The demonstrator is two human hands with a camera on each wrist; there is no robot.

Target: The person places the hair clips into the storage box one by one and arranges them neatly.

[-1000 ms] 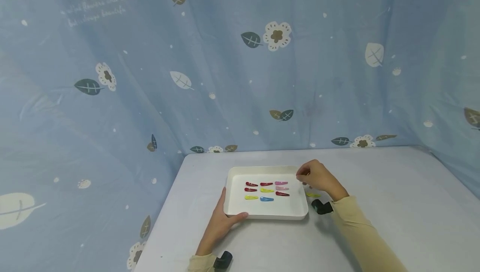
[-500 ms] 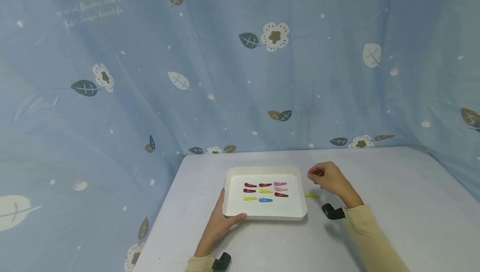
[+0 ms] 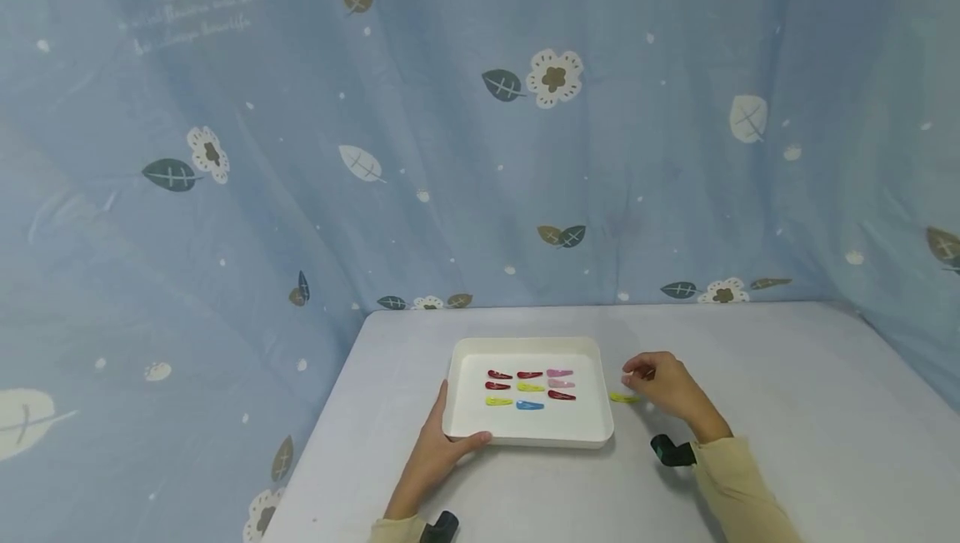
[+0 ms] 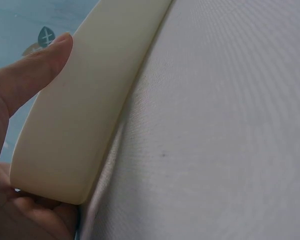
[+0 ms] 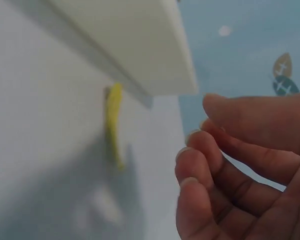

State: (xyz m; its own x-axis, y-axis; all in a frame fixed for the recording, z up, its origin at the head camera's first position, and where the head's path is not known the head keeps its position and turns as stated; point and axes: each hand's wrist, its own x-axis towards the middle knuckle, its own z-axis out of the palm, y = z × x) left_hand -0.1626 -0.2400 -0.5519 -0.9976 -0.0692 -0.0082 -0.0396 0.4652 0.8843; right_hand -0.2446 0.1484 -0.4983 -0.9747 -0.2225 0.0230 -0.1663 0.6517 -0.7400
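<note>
My left hand (image 3: 435,455) holds a white rectangular tray (image 3: 528,442) by its near left corner. In the left wrist view the thumb lies along the tray's wall (image 4: 85,100), with the other fingers at the corner. Inside the tray, several snap hair clips lie in rows: red, yellow, pink, and a blue hair clip (image 3: 530,406). Outside, close to the tray's right side, a yellow hair clip (image 3: 623,398) rests on the table. My right hand (image 3: 663,383) hovers near it with loosely bent fingers and nothing between them; the right wrist view shows thumb and fingertips apart.
A white-covered table (image 3: 765,410) carries the tray. Behind and to the left hangs a blue curtain (image 3: 450,151) with leaf and flower prints. A small black camera (image 3: 672,450) sits on the right wrist.
My right hand has moved right, away from the tray's edge, then down toward the yellow hair clip outside. The left hand keeps its hold on the tray; the clips inside lie as before.
</note>
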